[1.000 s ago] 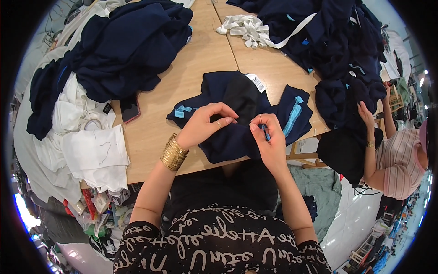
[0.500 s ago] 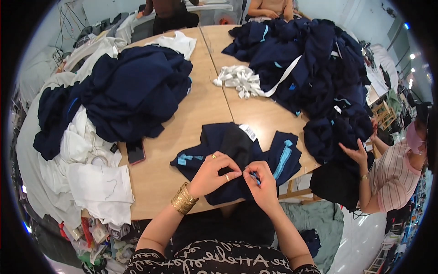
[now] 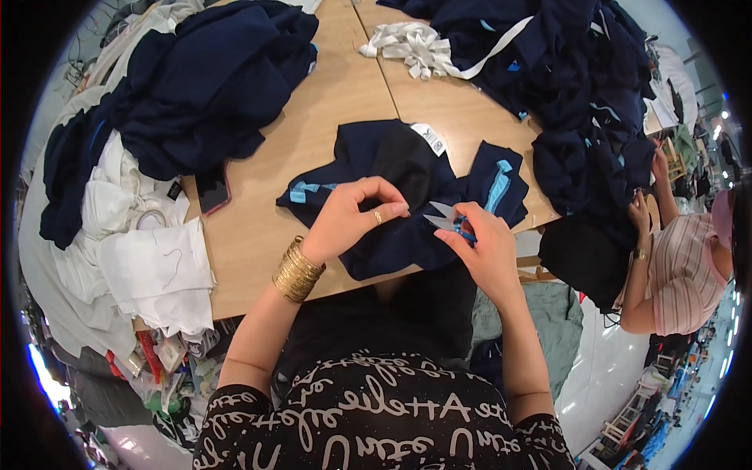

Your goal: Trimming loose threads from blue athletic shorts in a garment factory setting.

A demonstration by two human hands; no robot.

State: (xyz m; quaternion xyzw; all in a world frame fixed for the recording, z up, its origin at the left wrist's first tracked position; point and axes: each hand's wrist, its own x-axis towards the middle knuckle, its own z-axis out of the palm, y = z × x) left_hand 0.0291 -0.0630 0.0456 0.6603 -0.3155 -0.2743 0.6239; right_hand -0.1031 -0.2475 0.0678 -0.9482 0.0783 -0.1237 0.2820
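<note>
My right hand (image 3: 492,249) grips small thread snips (image 3: 443,216) with a blue handle, their blades spread and pointing left. Just left of the blades, my left hand (image 3: 349,218) is closed in a pinch of thumb and forefinger; whatever lies in it is too small to make out. Below both hands a navy garment (image 3: 377,252) lies spread at the table's near edge. It has a black panel (image 3: 401,168), a white label (image 3: 428,139) at its far side, and light blue tape (image 3: 498,186) on its right part.
A large navy cloth pile (image 3: 207,86) and white fabric (image 3: 157,262) cover the table's left side, with a phone (image 3: 213,188) beside them. White tape (image 3: 411,47) lies far centre. More navy garments (image 3: 576,86) heap at right, where a co-worker in a striped top (image 3: 677,266) handles cloth.
My hands have drawn apart, the right one moving rightward, and the snips' blades now show. The view has tilted down, so the table sits higher in the picture.
</note>
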